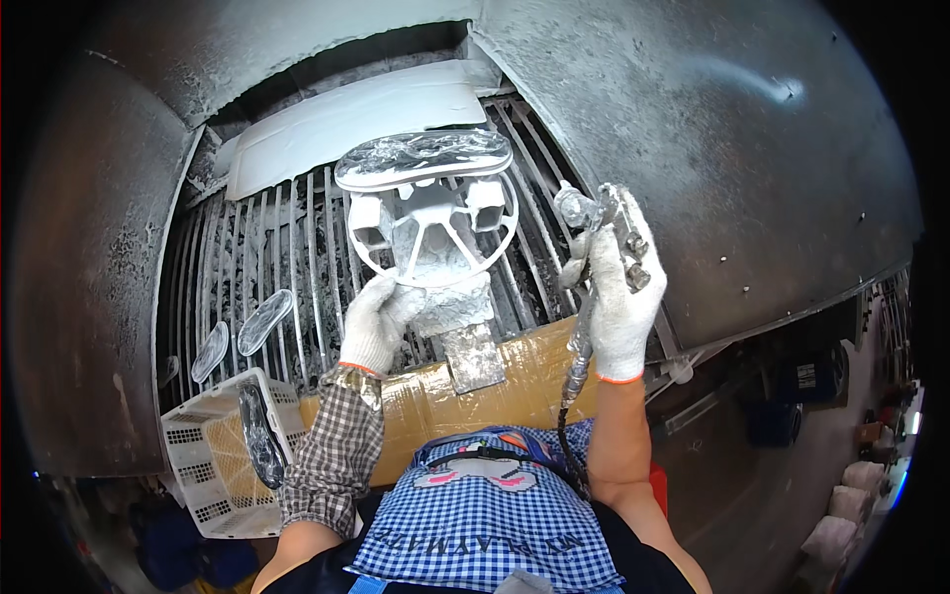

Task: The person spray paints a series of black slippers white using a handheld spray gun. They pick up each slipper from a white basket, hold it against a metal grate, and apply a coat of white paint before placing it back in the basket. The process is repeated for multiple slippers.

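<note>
Your gloved left hand (379, 322) grips the rim of the paint-crusted wheel stand (432, 233) at its seven o'clock, a glossy oval sole (424, 158) lying on top; your right hand (620, 297) clenches the spray gun (592, 223) at three o'clock.

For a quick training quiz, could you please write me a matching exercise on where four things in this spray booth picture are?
Things:
1. spray gun
2. oval part
3. white basket
4. round stand

Places:
a. lower left, beside the grate
b. in the right hand
c. on top of the stand
d. gripped at its rim by the left hand

Pairs: 1-b, 2-c, 3-a, 4-d
</note>
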The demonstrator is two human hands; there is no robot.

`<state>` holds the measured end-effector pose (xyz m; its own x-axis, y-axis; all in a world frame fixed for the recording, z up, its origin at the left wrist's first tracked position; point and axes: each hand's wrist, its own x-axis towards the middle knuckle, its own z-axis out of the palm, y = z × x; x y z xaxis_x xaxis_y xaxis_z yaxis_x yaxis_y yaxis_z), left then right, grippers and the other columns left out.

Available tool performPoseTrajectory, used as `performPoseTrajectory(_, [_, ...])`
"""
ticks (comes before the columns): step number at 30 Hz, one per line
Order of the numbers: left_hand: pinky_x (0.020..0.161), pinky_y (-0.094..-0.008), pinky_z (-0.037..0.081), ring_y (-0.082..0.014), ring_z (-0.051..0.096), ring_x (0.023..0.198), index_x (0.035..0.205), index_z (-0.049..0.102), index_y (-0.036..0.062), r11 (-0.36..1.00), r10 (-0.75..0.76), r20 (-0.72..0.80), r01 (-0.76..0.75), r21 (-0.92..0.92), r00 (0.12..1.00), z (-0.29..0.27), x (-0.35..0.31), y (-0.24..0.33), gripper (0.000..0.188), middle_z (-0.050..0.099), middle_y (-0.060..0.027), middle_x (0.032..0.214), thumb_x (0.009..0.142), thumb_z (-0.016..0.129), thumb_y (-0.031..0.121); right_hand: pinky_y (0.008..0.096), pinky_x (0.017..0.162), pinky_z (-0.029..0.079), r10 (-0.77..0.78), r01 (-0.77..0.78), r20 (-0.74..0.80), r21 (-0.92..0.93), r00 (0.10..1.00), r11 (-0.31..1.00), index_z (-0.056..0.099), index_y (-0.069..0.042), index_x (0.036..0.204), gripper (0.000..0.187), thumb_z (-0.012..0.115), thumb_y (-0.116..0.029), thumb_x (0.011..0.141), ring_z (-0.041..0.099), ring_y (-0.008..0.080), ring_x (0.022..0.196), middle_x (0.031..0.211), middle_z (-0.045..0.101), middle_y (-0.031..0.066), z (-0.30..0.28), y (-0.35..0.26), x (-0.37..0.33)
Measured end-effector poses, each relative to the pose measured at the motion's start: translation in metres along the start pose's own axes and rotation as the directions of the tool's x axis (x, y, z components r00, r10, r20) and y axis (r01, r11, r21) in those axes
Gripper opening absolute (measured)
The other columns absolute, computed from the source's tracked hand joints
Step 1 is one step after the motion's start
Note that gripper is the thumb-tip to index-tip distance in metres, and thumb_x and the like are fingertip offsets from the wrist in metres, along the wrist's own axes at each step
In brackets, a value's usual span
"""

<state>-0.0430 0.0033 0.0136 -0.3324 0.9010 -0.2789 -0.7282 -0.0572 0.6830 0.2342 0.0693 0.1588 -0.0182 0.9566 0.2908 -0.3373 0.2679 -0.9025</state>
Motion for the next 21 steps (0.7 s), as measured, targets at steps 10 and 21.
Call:
performPoseTrajectory(10, [0.085, -0.0427, 0.065, -0.0312, 0.074, 0.098, 0.131, 0.062, -0.0024, 1.000, 0.008, -0.080, -0.009, -0.007, 0.997, -0.009, 0.000, -0.007, 0.030, 0.072, -0.0166, 0.111, 0.106, 0.060, 0.015, 0.0235, 0.065, 0.053, 0.095, -0.094, -0.030, 0.021, 0.995, 0.995, 0.051, 0.002, 0.154, 0.051, 0.065, -0.014, 0.108, 0.062, 0.0073, 0.075, 0.097, 0.070, 0.0054, -0.007, -0.021, -0.016])
performPoseTrajectory(21, [0.100, -0.0532, 0.059, -0.0395, 0.068, 0.117, 0.136, 0.057, -0.0028, 0.985, -0.074, 0.131, 0.093, -0.146, 0.989, 0.029, -0.019, -0.034, 0.038, 0.066, -0.0227, 0.129, 0.104, 0.062, 0.017, 0.0220, 0.068, 0.053, 0.177, -0.172, 0.104, -0.059, 0.979, 0.983, 0.049, 0.004, 0.155, 0.053, 0.066, -0.014, 0.108, 0.063, 0.0060, 0.076, 0.098, 0.070, 0.0052, -0.010, -0.035, -0.033])
